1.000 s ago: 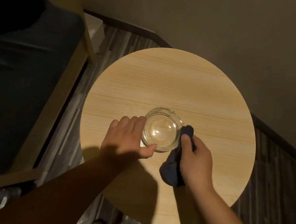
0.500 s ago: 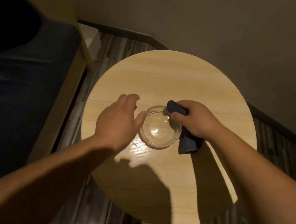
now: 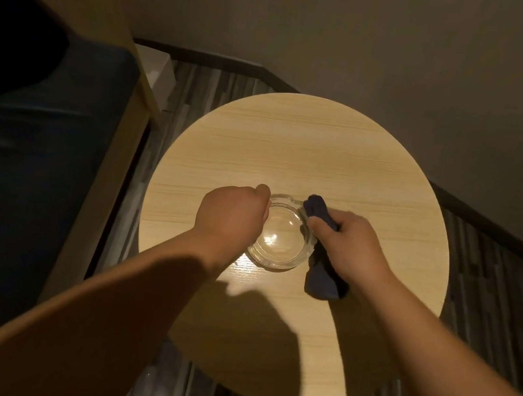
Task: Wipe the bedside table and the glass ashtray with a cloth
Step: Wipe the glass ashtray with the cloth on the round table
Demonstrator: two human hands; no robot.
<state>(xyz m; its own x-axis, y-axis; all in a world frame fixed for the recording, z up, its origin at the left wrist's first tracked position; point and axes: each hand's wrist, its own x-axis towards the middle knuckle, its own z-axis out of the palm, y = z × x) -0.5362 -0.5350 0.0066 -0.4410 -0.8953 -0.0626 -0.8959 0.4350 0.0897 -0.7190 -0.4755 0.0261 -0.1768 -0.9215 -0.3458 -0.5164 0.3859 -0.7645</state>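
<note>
Left hand [image 3: 231,217] grips the glass ashtray [image 3: 281,235] steady; right hand [image 3: 353,246], clutching the cloth [image 3: 323,276], should press firmly around the rim.

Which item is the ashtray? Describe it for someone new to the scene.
Find the round pale wooden table by the wall. Near its middle, between the left hand and right hand, sits the glass ashtray. It is a clear shallow round dish; the cloth beside it is dark.

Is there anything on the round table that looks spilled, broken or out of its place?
Nothing stands out. The glass ashtray sits upright on the table, steadied by the left hand. The right hand presses the dark cloth against its rim. No spill or crack shows.
</note>
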